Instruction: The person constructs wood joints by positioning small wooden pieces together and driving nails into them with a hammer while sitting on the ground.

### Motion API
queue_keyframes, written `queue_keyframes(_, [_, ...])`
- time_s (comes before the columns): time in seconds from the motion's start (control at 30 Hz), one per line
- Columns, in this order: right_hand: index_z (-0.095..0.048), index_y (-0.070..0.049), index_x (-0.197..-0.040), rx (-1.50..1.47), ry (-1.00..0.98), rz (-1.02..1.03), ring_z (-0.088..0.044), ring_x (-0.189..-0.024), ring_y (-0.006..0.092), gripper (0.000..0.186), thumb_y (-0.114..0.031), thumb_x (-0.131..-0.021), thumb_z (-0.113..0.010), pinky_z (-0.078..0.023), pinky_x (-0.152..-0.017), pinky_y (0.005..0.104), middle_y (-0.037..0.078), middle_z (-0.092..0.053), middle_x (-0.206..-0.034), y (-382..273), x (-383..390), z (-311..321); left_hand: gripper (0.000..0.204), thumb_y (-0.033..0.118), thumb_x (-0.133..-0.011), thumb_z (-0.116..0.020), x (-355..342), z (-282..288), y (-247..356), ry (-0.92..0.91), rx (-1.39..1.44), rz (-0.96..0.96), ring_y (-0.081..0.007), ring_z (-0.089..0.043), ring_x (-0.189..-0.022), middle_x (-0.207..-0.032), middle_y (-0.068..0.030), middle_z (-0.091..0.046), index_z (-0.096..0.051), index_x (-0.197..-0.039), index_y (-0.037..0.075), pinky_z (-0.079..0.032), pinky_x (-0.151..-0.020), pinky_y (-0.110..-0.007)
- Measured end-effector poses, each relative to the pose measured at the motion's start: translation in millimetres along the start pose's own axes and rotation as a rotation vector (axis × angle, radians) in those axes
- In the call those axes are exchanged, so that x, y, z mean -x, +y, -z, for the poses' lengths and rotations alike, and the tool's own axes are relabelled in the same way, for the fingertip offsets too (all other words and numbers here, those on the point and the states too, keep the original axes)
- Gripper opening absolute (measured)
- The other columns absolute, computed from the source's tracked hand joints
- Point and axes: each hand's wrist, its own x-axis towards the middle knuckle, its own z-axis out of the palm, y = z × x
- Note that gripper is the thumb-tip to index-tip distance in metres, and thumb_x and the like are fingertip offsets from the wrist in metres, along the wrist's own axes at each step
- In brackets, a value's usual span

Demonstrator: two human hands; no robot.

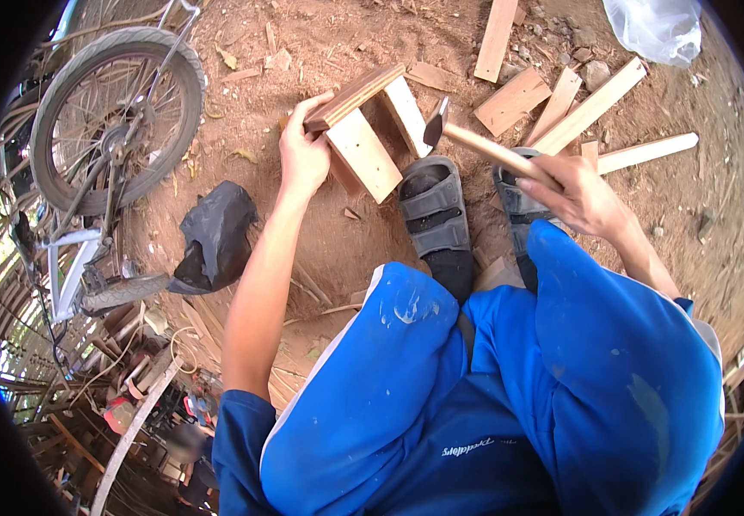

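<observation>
My left hand [305, 153] grips the edge of a small wooden stool [362, 138], tilted on the dirt in front of my feet. Its darker top board faces up and to the left, and two pale boards run down from it toward my sandal. Above my right sandal, my right hand [580, 193] is wrapped round the wooden handle of a hammer [492, 148]. The dark metal hammer head is beside the stool's far pale board, close to it; I cannot tell whether they touch. My fingertips on the stool's far side are partly hidden.
Loose wooden planks and offcuts [591, 105] lie at the right, with a clear plastic bag [657, 27] beyond. A bicycle wheel [118, 120] stands at the left near a black plastic bag [215, 232]. My grey sandals [435, 206] rest close to the stool. Another person [200, 460] is at the lower left.
</observation>
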Motion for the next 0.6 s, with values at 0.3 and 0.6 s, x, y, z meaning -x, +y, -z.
queue_keyframes(0.3, [-0.063,-0.001,-0.100,-0.497,0.439,0.593,-0.051,-0.056,0.0119,0.034,-0.033,-0.107,-0.052,-0.041,-0.050,0.0280,0.002,-0.054,-0.067,-23.0,-21.6,-4.1,0.081,0.046,-0.093,-0.060,2.0,42.1,13.5,-0.414,0.554,0.204,-0.0288,-0.044,-0.144,-0.153,-0.0187,-0.048,-0.038,-0.155,-0.002,-0.031,-0.122,-0.045])
queue_keyframes(0.6, [-0.062,0.000,-0.116,0.140,0.177,0.316,-0.068,-0.058,0.0212,0.026,-0.021,-0.101,-0.067,-0.053,-0.050,0.0382,0.009,-0.067,-0.072,-51.2,-42.3,-11.7,0.078,0.036,-0.085,-0.086,9.5,27.9,0.5,-0.203,0.086,0.047,-0.0195,-0.059,-0.122,-0.133,-0.0107,-0.062,-0.050,-0.147,0.005,-0.047,-0.106,-0.037])
